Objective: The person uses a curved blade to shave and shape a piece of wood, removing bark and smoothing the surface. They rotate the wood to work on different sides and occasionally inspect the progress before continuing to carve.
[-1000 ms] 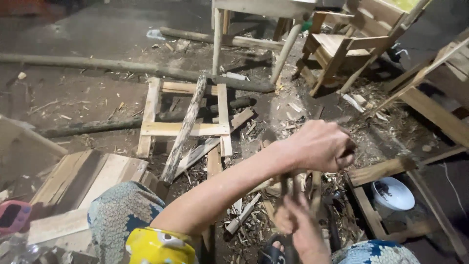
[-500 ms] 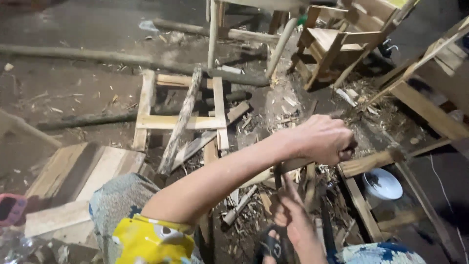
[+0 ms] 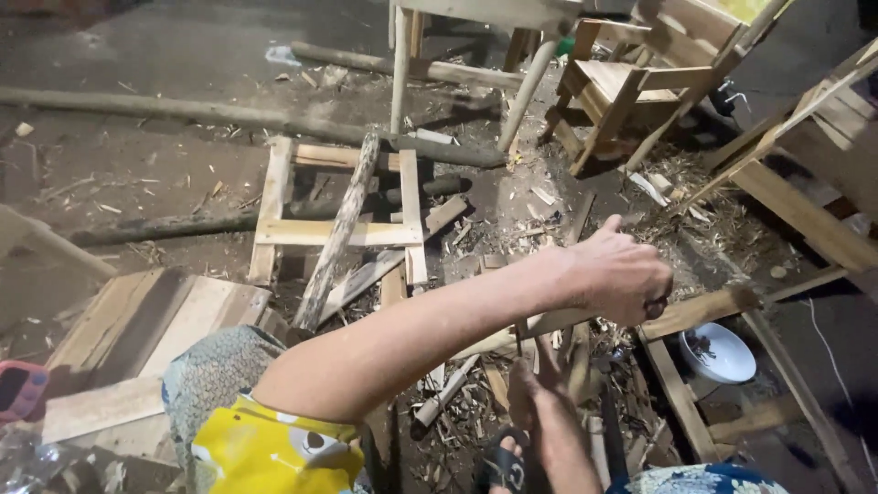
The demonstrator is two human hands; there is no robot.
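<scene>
My left arm reaches across from the lower left, and my left hand (image 3: 620,274) is closed on a dark tool handle (image 3: 658,304) with the thumb sticking up. It hovers over a wooden slat (image 3: 700,311) and a heap of offcuts. My right hand (image 3: 535,389) comes up from the bottom centre and rests among the wood strips beside a thin dark rod (image 3: 519,343). Its fingers are too blurred to tell whether they grip anything. A black sandal (image 3: 503,468) shows just below it.
A small ladder-like wooden frame (image 3: 274,233) lies on the dirt floor with a rough pole (image 3: 338,229) across it. Wooden chairs (image 3: 631,87) stand at the back right, a white bowl (image 3: 718,352) at the right, planks (image 3: 137,320) at the left. Shavings litter the ground.
My left hand has shifted slightly to the right over the slat, and its thumb is now raised. My right hand stays low in about the same spot.
</scene>
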